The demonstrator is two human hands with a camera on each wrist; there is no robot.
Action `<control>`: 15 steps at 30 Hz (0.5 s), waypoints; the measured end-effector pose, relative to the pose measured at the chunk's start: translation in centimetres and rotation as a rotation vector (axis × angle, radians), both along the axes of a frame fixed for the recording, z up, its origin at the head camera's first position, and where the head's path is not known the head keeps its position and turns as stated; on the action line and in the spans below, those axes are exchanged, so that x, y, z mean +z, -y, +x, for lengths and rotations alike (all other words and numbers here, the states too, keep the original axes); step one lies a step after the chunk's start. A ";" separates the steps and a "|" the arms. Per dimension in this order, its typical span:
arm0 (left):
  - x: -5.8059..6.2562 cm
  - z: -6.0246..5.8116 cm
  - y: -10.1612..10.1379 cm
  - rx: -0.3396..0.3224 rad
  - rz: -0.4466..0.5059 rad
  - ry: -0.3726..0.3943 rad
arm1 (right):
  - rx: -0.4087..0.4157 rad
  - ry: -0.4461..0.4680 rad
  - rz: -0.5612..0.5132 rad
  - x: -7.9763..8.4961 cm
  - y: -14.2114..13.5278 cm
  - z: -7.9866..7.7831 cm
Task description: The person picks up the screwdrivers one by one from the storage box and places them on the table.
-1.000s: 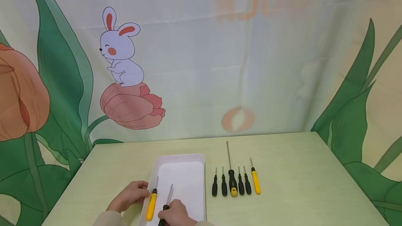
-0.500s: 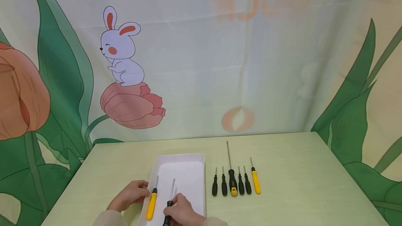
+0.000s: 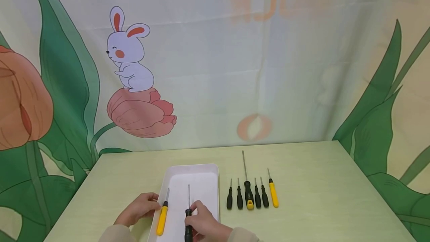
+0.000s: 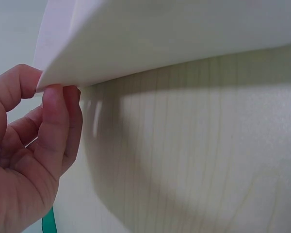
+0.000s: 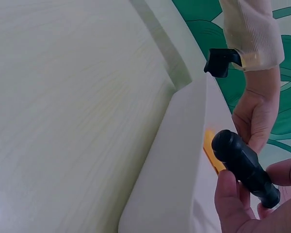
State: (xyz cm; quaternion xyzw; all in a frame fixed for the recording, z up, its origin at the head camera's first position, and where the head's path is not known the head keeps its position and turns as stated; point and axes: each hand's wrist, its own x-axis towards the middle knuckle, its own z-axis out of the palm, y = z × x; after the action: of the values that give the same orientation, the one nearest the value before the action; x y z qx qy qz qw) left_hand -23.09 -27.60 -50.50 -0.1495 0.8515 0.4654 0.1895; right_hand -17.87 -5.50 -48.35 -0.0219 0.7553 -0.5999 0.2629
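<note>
My right hand [image 3: 206, 222] grips a screwdriver [image 3: 189, 216] by its black handle, over the white tray [image 3: 215, 193]. Its thin metal shaft points toward the back of the tray. In the right wrist view, the thumb and fingers close around the black handle [image 5: 245, 167]. At the tray's left side my left hand [image 3: 139, 208] pinches the rim, thumb above and fingers beneath, as the left wrist view shows with the tray wall [image 4: 184, 34] over the fingers. Inside the tray, along its left wall, lies a yellow-handled screwdriver [image 3: 162, 219].
Right of the tray several screwdrivers lie in a row: small black ones [image 3: 230, 199], a long black and yellow one [image 3: 248, 193] in the middle and a yellow one [image 3: 273, 195] at the right end. A printed curtain [image 3: 208, 66] hangs behind the table [image 3: 312, 189].
My right hand has moved right and a little farther back with the black screwdriver, whose shaft has turned from tilted to nearly straight. The left hand stays at the tray rim.
</note>
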 end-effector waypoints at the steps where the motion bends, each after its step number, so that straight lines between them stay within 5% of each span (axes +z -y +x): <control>1: 0.0 0.0 0.0 0.000 -0.002 0.005 | 0.000 -0.007 -0.001 0.1 -0.2 0.0; 15: -0.1 -0.1 0.1 -0.017 -0.033 0.021 | -0.016 -0.025 -0.015 0.7 -2.1 -0.7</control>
State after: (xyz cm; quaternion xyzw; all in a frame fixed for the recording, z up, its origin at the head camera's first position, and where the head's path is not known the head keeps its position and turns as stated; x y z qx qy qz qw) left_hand -23.19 -27.66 -50.57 -0.1504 0.8583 0.4480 0.2000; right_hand -18.60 -3.42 -47.66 -0.0254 0.7543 -0.6071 0.2486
